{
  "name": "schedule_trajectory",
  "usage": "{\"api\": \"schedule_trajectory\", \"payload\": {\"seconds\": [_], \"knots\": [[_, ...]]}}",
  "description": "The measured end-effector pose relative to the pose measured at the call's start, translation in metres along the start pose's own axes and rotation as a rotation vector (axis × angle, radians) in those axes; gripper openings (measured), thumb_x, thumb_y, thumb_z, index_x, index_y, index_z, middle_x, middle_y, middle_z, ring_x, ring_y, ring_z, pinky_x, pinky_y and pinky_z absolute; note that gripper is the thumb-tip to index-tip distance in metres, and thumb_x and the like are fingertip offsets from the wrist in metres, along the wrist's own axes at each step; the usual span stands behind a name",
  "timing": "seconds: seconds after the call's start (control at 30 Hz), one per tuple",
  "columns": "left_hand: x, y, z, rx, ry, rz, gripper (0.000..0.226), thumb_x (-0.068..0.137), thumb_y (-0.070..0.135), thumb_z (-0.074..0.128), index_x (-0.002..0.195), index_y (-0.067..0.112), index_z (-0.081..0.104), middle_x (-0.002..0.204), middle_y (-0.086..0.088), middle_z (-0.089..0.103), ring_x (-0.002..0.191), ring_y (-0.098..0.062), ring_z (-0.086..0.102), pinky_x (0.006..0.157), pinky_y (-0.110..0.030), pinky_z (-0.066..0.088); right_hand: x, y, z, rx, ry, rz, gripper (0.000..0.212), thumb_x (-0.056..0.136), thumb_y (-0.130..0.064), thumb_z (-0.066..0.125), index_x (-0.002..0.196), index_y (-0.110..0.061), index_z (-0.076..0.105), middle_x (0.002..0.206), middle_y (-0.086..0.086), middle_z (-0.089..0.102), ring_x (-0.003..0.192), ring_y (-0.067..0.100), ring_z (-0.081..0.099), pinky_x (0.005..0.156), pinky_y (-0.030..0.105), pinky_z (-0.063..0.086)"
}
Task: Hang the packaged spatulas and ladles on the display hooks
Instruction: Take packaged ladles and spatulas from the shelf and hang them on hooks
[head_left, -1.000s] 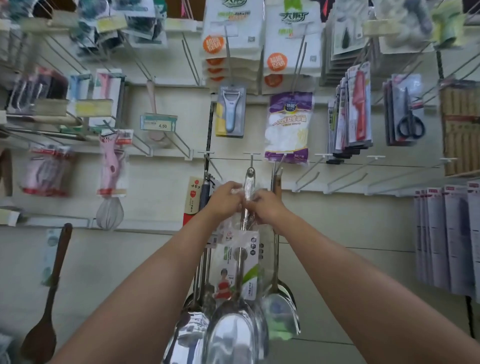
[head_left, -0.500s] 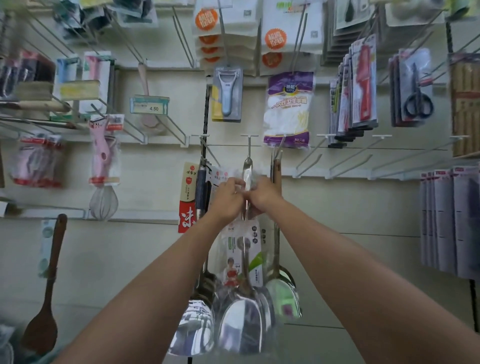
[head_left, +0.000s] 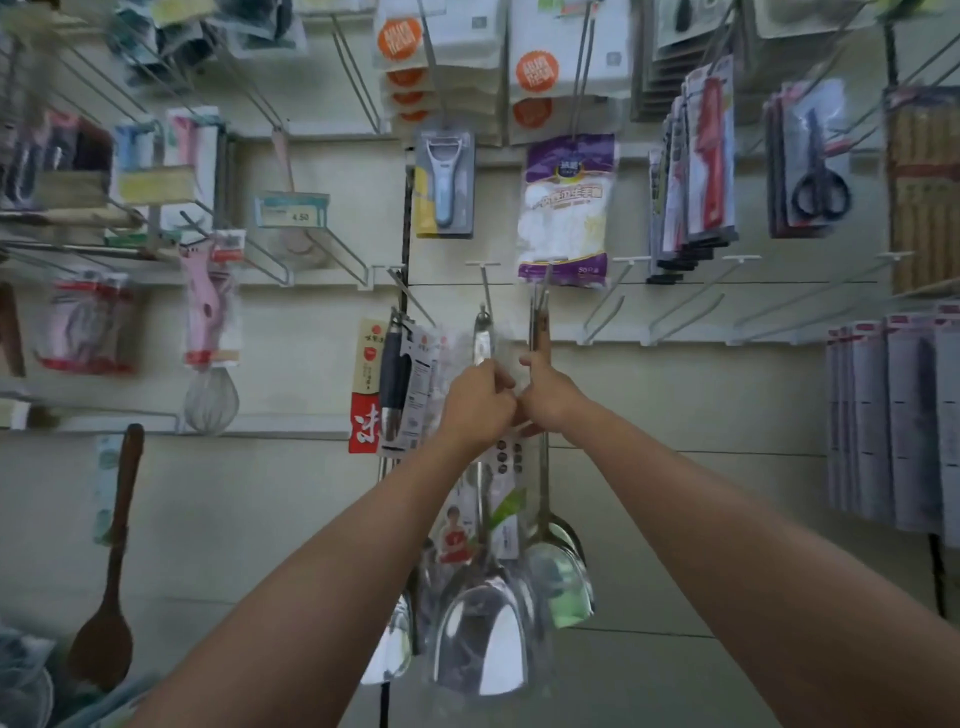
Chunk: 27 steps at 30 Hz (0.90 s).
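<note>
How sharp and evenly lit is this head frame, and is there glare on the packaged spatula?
Head view: soft throughout, with smeared motion blur at the left edge and the hanging whisk; wide-angle bending at the borders; dim, greenish light. The packaged spatula, gripped by left hand and right hand, shows bright glare on its blade.
</note>
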<state>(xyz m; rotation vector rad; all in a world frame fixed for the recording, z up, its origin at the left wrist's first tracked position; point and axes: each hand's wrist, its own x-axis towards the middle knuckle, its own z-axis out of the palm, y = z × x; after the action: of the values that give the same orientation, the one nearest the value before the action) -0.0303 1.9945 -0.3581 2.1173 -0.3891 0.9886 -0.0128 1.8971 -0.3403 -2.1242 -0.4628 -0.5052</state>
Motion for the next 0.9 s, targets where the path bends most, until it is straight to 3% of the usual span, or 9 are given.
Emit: {"api": "schedule_trajectory", "payload": {"seconds": [0.1,0.2,0.27,0.37,0.6,0.73,0.9], "knots": [[-0.008,0.008,0.014,-0.025,-0.058,-0.020,0.026,0.086,0.002,0.046,0.108,0.003,0.062,0.107,-0.014,0.065,0.100,-0.028,0.060,0.077,-0.029,0.045,-0.009,0.012,-0.019,-0.011,-0.038,0.040,0.061,0.089,-0.006,0.056,0.142,-0.014,0.029,0.097,0.014,0.060,0.065,0.020,0.060,0.060,0.030,0.054],[-0.017,0.013,0.035,-0.096,-0.098,-0.038,0.024,0.088,0.004,0.045,0.103,0.003,0.064,0.103,-0.018,0.067,0.092,-0.030,0.062,0.074,-0.032,0.049,-0.020,0.029,-0.036,0.014,-0.064,0.065,0.050,0.088,-0.010,0.061,0.132,-0.010,0.037,0.093,0.015,0.063,0.072,0.023,0.063,0.066,0.031,0.055],[-0.027,0.016,0.057,-0.225,-0.150,-0.097,0.020,0.088,0.000,0.043,0.096,0.003,0.061,0.094,-0.020,0.066,0.075,-0.026,0.061,0.064,-0.030,0.050,-0.031,0.049,-0.048,0.018,-0.053,0.088,0.049,0.089,-0.014,0.062,0.131,-0.011,0.037,0.087,0.013,0.063,0.072,0.021,0.063,0.069,0.032,0.055],[-0.043,0.013,0.088,-0.356,-0.228,-0.211,0.018,0.090,-0.003,0.037,0.095,0.003,0.054,0.077,-0.013,0.059,0.062,-0.018,0.055,0.056,-0.025,0.045,-0.044,0.085,-0.060,0.026,-0.045,0.132,0.048,0.091,-0.016,0.061,0.132,-0.009,0.038,0.082,0.012,0.062,0.066,0.020,0.062,0.064,0.031,0.054],[-0.087,-0.007,0.165,-0.354,-0.376,-0.333,0.021,0.092,0.004,0.039,0.097,0.001,0.059,0.085,-0.013,0.061,0.063,-0.019,0.058,0.055,-0.023,0.045,-0.077,0.176,-0.069,0.061,-0.101,0.291,0.044,0.090,-0.023,0.063,0.125,-0.006,0.043,0.084,0.014,0.064,0.062,0.020,0.064,0.051,0.026,0.052],[-0.114,-0.024,0.200,-0.308,-0.465,-0.370,0.026,0.093,0.007,0.041,0.107,-0.002,0.062,0.091,-0.014,0.064,0.072,-0.022,0.060,0.061,-0.023,0.047,-0.091,0.220,-0.051,0.062,-0.147,0.347,0.037,0.091,-0.022,0.061,0.120,-0.004,0.049,0.082,0.013,0.064,0.061,0.020,0.064,0.051,0.025,0.052],[-0.141,-0.056,0.233,-0.281,-0.567,-0.443,0.027,0.093,0.005,0.042,0.108,-0.004,0.062,0.092,-0.014,0.061,0.066,-0.016,0.057,0.061,-0.022,0.045,-0.101,0.269,-0.024,0.087,-0.189,0.415,0.029,0.091,-0.022,0.061,0.114,-0.006,0.052,0.080,0.011,0.064,0.061,0.019,0.064,0.052,0.025,0.051]]}}
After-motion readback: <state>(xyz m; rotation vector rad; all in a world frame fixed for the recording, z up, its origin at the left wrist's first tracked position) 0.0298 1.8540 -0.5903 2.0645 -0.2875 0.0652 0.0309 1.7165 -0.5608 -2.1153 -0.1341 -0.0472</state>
